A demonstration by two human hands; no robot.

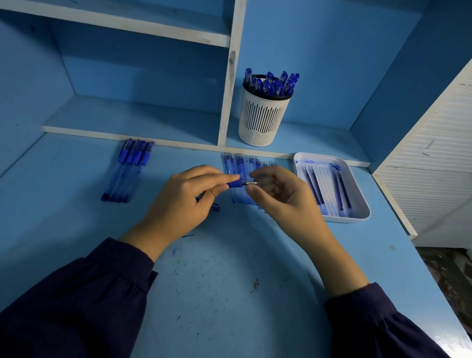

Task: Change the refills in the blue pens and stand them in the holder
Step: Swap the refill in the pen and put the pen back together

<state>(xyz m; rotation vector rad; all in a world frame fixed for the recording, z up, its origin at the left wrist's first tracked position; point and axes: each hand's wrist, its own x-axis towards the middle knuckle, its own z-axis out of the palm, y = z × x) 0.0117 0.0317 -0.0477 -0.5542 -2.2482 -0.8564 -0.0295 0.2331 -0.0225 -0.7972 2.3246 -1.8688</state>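
The person's left hand (182, 200) is gripping a blue pen (236, 184) between thumb and curled fingers, holding it just above the middle of the tabletop (219, 304) with its metal tip pointing right. The right hand (281, 199) is hovering at that tip with its fingers loosely curved. The tip is sitting between forefinger and thumb, and I cannot tell whether they are pinching it or only close to it. A small blue piece (215, 207) is lying on the tabletop just under the left hand. Behind the hands, a row of refills (241, 165) is lying side by side near the far edge. A bundle of capped pens (129, 170) is lying well to the left, also against that far edge. A white tray (363, 208) is sitting in the far right corner, holding used refills (324, 191) and smeared with blue ink. The white slotted holder (262, 118) is standing upright on the shelf beyond the far edge, just right of the white divider (232, 65), with finished pens (273, 83) standing in it. Dark sleeves (78, 307) are covering both forearms
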